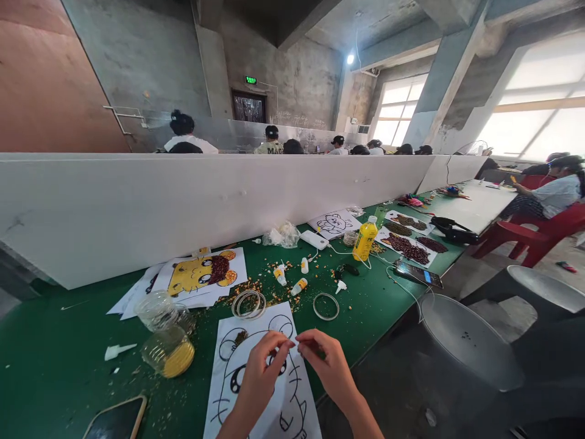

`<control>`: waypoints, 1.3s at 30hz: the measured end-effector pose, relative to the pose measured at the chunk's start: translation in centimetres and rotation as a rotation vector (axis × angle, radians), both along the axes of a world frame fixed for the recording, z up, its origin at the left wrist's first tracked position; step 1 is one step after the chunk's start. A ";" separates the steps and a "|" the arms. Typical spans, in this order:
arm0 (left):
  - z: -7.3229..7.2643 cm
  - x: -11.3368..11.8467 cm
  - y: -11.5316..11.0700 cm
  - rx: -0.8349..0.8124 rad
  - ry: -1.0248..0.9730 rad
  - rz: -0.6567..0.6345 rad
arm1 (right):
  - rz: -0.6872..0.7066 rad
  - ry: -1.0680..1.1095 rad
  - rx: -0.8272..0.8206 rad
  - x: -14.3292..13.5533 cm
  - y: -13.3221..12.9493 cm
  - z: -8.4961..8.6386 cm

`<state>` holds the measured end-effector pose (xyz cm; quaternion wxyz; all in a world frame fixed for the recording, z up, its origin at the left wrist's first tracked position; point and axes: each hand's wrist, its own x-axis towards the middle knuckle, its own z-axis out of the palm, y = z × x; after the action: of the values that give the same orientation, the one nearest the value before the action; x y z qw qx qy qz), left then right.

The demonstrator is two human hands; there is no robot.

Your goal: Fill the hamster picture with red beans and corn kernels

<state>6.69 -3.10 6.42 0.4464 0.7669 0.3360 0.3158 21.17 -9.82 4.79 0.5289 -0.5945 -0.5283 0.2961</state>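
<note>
Below my hands lies a white sheet with a black line drawing of an animal face (256, 396). A small patch of dark seeds (241, 336) sits in one of its ears. My left hand (267, 360) hovers over the drawing, thumb and forefinger pinched. Close beside it, my right hand (322, 360) is pinched too, over the sheet's right edge. The fingertips of both hands nearly meet. Whatever they hold, if anything, is too small to make out. Just beyond the sheet are stacked clear rings (249, 304) and a single ring (326, 306).
Clear jars, one with yellow grains (178, 358), and a phone (116, 419) lie left. Small glue bottles (299, 286), scattered grains, a yellow drink bottle (365, 239) and a cable are ahead. A finished seed picture (203, 274) lies back left. A white partition (205, 201) bounds the table; stools stand right.
</note>
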 end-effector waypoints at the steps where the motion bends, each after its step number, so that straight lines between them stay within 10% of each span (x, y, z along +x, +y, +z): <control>1: 0.5 0.0 -0.3 -0.029 -0.061 -0.015 | -0.013 -0.020 0.049 -0.3 -0.2 0.8; 7: 2.9 -0.9 -1.9 -0.090 -0.258 -0.119 | -0.142 -0.145 0.338 -1.1 -0.9 4.5; 12: 3.1 -1.8 -2.4 0.173 -0.201 -0.125 | -0.131 -0.260 0.476 -1.5 -0.4 5.8; 28: 1.8 -3.0 -0.9 0.700 0.090 -0.088 | -0.035 -0.290 0.395 -2.6 1.3 5.5; 39: 0.7 -3.1 -0.4 0.685 0.188 -0.076 | -0.053 -0.324 0.346 -3.2 2.2 4.5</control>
<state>3.56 -3.55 7.11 0.1420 0.9097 0.2213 0.3213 17.94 -7.65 9.28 0.5385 -0.5484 -0.6336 0.0880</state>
